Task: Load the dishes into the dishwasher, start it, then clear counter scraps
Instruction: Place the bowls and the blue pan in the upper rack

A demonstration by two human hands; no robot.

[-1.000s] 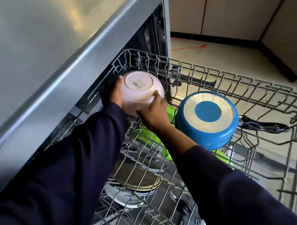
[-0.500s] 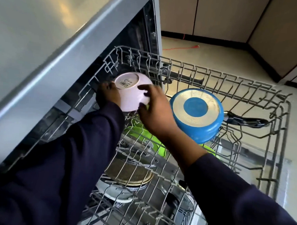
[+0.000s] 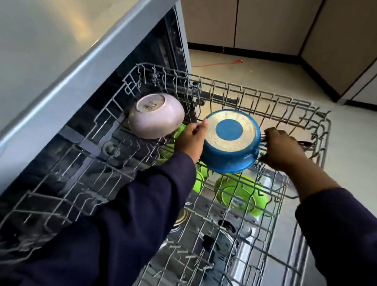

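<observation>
A pink bowl rests upside down at the back left of the pulled-out upper rack, with no hand on it. To its right a blue saucepan sits bottom up in the rack. My left hand holds the pan's left side, thumb on the base rim. My right hand grips the pan's dark handle close to the pan body. Green dishes lie in the lower rack, seen through the wires.
The dishwasher's grey outer side rises at the left above the rack. A brownish plate shows below in the lower rack. An orange cable lies on the pale floor beyond, before beige cabinet doors.
Both hands left the pink bowl, which now rests in the rack's back left. They moved right to the blue saucepan: left hand on its side, right hand on its handle.
</observation>
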